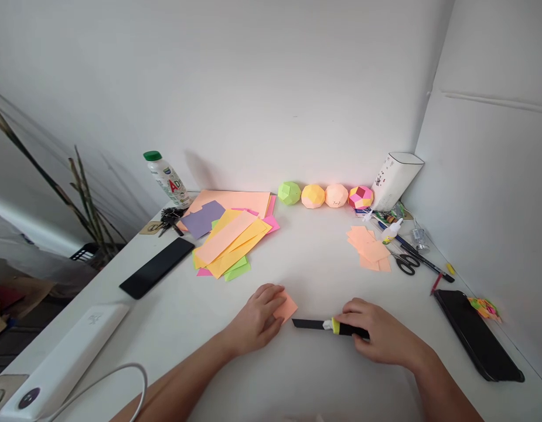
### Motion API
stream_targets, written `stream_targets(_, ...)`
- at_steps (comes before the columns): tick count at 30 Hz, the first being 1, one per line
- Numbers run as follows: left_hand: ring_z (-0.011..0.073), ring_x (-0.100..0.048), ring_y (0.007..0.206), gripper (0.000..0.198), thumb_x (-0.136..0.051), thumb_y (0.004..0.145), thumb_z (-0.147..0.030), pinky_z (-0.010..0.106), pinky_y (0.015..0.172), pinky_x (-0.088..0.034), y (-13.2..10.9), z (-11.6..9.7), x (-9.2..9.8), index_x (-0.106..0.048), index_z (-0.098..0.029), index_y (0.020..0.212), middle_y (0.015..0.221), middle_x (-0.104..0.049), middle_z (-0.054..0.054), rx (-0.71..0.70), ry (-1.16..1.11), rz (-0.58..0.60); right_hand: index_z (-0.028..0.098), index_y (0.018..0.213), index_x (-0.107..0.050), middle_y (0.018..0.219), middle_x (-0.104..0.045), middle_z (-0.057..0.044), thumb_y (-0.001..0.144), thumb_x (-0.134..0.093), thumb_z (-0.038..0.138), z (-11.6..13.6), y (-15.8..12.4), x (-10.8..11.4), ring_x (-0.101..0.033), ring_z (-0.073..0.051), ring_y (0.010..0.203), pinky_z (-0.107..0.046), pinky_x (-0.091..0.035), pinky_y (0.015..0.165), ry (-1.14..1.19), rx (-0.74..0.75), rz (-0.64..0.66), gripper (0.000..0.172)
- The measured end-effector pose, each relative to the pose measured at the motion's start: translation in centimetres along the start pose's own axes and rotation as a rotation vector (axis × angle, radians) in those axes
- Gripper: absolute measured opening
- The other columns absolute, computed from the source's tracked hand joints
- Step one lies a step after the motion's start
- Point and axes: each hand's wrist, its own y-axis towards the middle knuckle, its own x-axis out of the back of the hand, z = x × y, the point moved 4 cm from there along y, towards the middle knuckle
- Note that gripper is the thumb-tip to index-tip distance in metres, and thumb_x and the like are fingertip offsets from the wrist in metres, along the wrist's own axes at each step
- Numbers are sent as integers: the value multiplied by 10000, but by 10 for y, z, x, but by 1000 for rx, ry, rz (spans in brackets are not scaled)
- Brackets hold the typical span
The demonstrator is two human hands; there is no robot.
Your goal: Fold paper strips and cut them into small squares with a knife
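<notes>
My left hand [258, 319] lies fingers-down on a small orange paper square [288, 307] near the front of the white table [314, 264], pressing it flat. My right hand [378, 335] is closed around a black and yellow utility knife [326, 324] that rests on the table, its black end pointing left toward the paper. Knife tip and paper edge lie close together, a small gap between them.
A pile of coloured paper sheets [229, 234] lies at back left, small orange squares [370, 249] at back right. Paper balls [326, 196] line the wall. Scissors [406, 262], glue, pens, a bottle [167, 179], keys, phones [156, 266] and a tablet [477, 334] surround them.
</notes>
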Motion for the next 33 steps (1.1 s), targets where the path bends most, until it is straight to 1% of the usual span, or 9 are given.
stream_targets(3,276,-446,1138,253,-464,844,-186,465,947,-436,0,-1,1,-548,-197,1083,1240,-496,124,-2,-4,-7,259,1103,-655,967,-613,-43,670,-473,16,1,0,-1,-578,-178,883,-276,-479,733,-6,-3,2,529)
stream_targets(8,268,-452,1127,194,-457,838,-170,454,942,-438,1,-2,1,-566,-202,996,1218,-503,113,4,-10,-4,261,1096,-653,957,-608,-39,669,-472,12,1,1,-1,-572,-176,880,-277,-474,737,-17,11,-10,527)
stream_targets(12,272,-434,1143,244,-462,837,-161,461,953,-428,1,-1,1,-549,-200,1061,1236,-488,119,-4,-14,-4,263,1095,-650,955,-606,-35,668,-476,15,2,1,-1,-570,-175,876,-277,-470,732,-29,12,-14,524)
stream_targets(14,267,-432,1144,244,-464,835,-153,451,953,-428,1,-1,0,-548,-200,1059,1236,-487,118,-3,-16,2,263,1084,-653,949,-606,-33,668,-473,13,3,0,-1,-570,-173,873,-274,-468,723,-35,8,-12,518)
stream_targets(23,230,-457,1104,162,-406,853,-120,406,955,-415,3,-5,2,-541,-210,843,1165,-511,83,-5,-13,13,259,1100,-649,937,-603,-38,672,-473,19,4,1,-2,-569,-176,867,-274,-468,715,-40,7,-14,522)
stream_targets(28,220,-454,1112,169,-398,861,-113,393,959,-411,3,-5,3,-531,-208,822,1154,-517,77,-10,-11,9,255,1096,-653,942,-603,-42,669,-475,20,4,2,-2,-568,-179,865,-276,-467,712,-45,4,-12,517)
stream_targets(33,231,-452,1128,188,-381,875,-133,407,957,-419,3,-6,3,-545,-209,824,1155,-529,81,-7,2,6,252,1100,-652,933,-603,-42,675,-476,23,4,2,-2,-566,-180,861,-277,-469,710,-47,11,-17,513)
